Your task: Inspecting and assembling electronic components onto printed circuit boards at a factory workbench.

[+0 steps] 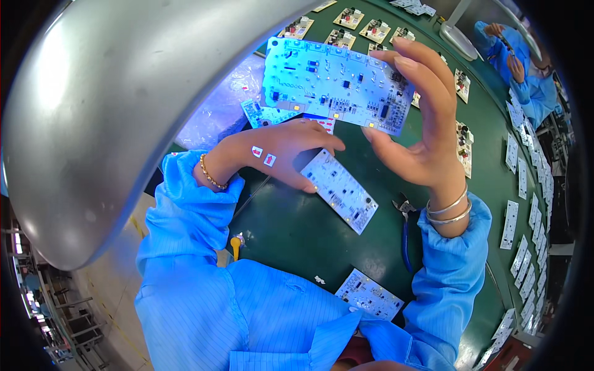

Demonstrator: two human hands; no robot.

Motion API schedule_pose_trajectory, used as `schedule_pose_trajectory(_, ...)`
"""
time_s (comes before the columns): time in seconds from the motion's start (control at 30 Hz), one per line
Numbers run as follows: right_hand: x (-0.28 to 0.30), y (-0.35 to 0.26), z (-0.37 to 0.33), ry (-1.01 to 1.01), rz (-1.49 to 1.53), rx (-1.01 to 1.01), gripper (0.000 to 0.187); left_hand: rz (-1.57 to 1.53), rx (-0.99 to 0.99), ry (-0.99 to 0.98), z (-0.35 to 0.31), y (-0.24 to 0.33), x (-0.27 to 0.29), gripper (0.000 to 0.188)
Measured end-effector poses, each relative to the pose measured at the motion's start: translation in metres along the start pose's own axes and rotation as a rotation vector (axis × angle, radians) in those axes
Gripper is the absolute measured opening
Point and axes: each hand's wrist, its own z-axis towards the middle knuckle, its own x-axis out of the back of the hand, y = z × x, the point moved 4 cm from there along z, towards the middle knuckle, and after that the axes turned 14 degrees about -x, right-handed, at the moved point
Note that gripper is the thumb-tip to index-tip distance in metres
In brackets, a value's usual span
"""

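Note:
My right hand (433,117) holds up a white circuit board (334,80) by its right end, thumb at the lower edge and fingers at the upper. Small dark components and yellow squares dot its face. Below it, my left hand (281,148) is spread, thumb and index finger apart, with two small red-arrow stickers on its back. Its thumb is at the edge of a second circuit board (342,193); I cannot tell whether it touches. A sheet of red-arrow stickers (326,125) lies beyond the left fingers, partly hidden. Another circuit board (270,115) lies behind that hand.
A large silver lamp hood (130,93) fills the upper left. Blue-handled cutters (405,235) lie near my right sleeve, a circuit board (371,295) by my body, a yellow object (236,246) at left. Component boards (375,29) stand at the back; several white boards line the right. A co-worker (526,71) sits far right.

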Motion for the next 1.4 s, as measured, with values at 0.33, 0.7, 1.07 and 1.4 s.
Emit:
schedule_pose_trajectory(0.33,-0.015,-0.004,0.004,-0.027,-0.002,0.022,0.064,0.297,-0.289,0.692,-0.028,0.021,0.056,0.103)
schedule_pose_trajectory(0.7,-0.018,-0.002,0.001,-0.033,0.133,0.007,0.066,0.051,0.009,0.893,-0.027,0.029,0.045,0.075)
schedule_pose_trajectory(1.07,-0.041,0.027,-0.029,-0.176,1.135,-1.202,0.055,-1.168,0.525,0.767,-0.009,-0.015,0.004,0.046)
schedule_pose_trajectory(1.4,-0.040,-0.025,-0.018,-0.267,1.381,-0.893,0.058,-1.632,0.285,0.718,-0.011,-0.024,-0.008,0.044)
